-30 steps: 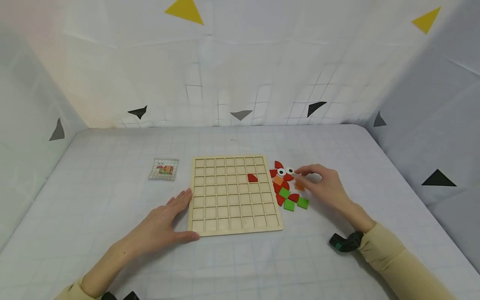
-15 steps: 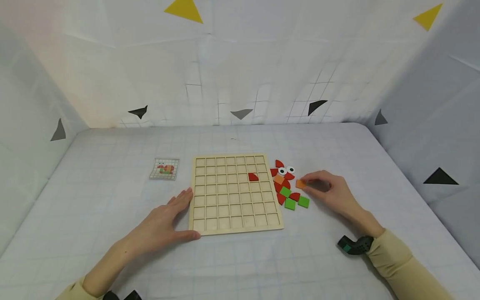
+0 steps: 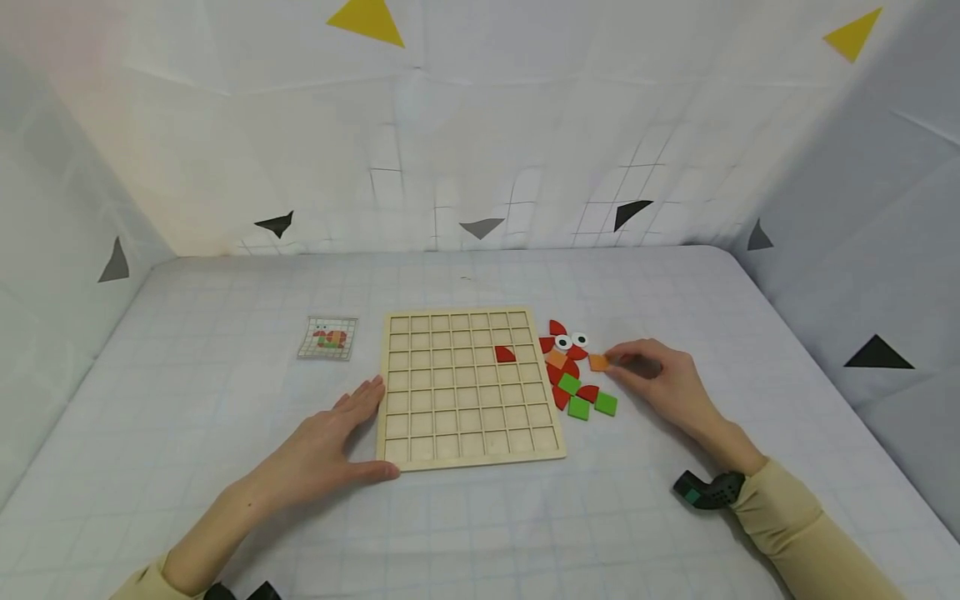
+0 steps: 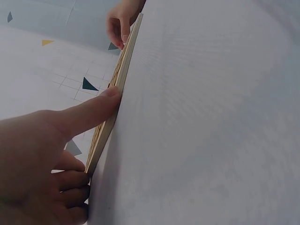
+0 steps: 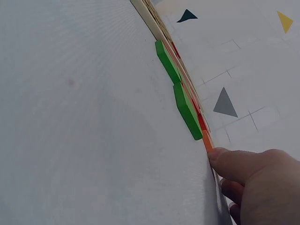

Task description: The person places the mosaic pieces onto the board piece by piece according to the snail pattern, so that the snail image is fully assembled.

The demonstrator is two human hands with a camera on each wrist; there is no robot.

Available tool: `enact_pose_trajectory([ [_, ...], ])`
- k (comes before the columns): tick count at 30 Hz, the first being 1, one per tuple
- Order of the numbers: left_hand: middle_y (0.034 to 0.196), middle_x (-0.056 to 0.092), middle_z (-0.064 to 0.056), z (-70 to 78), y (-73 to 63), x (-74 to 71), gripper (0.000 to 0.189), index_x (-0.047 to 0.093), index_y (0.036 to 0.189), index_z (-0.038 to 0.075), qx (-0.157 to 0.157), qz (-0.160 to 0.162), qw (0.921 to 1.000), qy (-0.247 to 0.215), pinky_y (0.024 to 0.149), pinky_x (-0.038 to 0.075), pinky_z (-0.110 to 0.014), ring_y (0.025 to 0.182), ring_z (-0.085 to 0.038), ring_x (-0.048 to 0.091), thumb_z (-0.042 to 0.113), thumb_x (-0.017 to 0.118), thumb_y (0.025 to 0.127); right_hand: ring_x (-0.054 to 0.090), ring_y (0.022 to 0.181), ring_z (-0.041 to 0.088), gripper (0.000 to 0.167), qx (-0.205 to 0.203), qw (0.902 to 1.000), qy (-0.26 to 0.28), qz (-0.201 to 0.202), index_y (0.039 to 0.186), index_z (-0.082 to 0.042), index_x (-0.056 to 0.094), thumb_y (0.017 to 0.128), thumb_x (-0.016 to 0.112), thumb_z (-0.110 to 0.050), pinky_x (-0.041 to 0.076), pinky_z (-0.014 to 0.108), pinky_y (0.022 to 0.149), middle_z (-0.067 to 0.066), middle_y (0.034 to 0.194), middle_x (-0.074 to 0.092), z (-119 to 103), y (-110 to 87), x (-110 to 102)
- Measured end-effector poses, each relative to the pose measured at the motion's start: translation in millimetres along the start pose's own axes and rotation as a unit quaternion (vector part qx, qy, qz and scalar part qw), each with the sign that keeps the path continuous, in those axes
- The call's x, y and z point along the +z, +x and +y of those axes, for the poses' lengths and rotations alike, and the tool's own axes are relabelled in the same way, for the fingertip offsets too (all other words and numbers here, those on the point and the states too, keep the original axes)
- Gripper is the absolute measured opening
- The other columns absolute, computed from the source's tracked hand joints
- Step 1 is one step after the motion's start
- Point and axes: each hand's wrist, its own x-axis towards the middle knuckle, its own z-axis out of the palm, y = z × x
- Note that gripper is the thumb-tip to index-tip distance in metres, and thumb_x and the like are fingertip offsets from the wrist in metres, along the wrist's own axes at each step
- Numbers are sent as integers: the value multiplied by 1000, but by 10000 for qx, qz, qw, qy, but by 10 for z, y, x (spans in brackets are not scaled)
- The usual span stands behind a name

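A wooden grid board (image 3: pixel 465 467) lies on the table with one red quarter-circle tile (image 3: pixel 505 355) in a cell. My left hand (image 3: pixel 315 454) rests at its left side, fingers along the edge and thumb at the near-left corner; the left wrist view shows this thumb (image 4: pixel 89 115) against the board's edge. To the right of the board, my right hand (image 3: pixel 663 383) pinches an orange square tile (image 3: pixel 597 362) at its right side, low at the table. Beside it lie two round eye tiles (image 3: pixel 563 342), several red tiles (image 3: pixel 557 327), another orange tile (image 3: pixel 556 359) and green square tiles (image 3: pixel 606 404).
A small picture card (image 3: pixel 327 338) with a coloured figure on a grid lies left of the board. White walls with yellow and dark triangle marks enclose the table (image 3: pixel 480 533) at the back and sides.
My right hand has moved from beside the eye tiles to the right and toward me, onto the orange square tile. That tile has shifted slightly away from me. The left hand stays in place.
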Motion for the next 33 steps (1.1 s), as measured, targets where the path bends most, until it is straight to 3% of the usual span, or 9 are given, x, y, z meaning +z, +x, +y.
enact_pose_trajectory([
  [7,165,24,-7,7,-13,-10,111,25,159,8,30,-40,10000,-66,118,28,-59,149,-36,28,63,76,77,62,95,8,41,-117,9999,-29,-66,118,-18,73,80,83,-5,44,11,85,-3,105,73,21,-6,-3],
  [20,166,23,-6,10,-31,-13,110,25,159,9,-25,-41,9999,-123,116,28,-63,148,-39,28,64,75,77,65,94,8,37,-373,9993,-7,-50,112,-14,74,78,84,-4,48,10,85,-3,104,75,12,12,-14],
  [23,165,24,-7,10,-28,-10,111,25,159,9,-47,-33,9999,-145,116,28,-63,147,-41,29,63,76,76,65,94,11,34,-133,9999,-93,-8,112,-16,75,80,83,-7,47,15,87,-3,101,75,-38,17,-21],
  [28,164,26,-8,10,-22,-14,113,25,159,9,-155,-29,9998,-141,115,29,-63,146,-42,32,64,77,74,61,96,13,29,362,9993,-85,5,113,-20,75,85,80,-14,45,33,89,-3,97,74,-217,47,-7],
  [33,164,26,-7,8,-20,-22,115,25,159,11,-238,-38,9996,-160,115,28,-64,146,-43,32,66,77,73,63,95,14,27,245,9995,195,56,111,-16,76,84,81,-13,47,38,86,-1,94,74,-470,112,107],
])
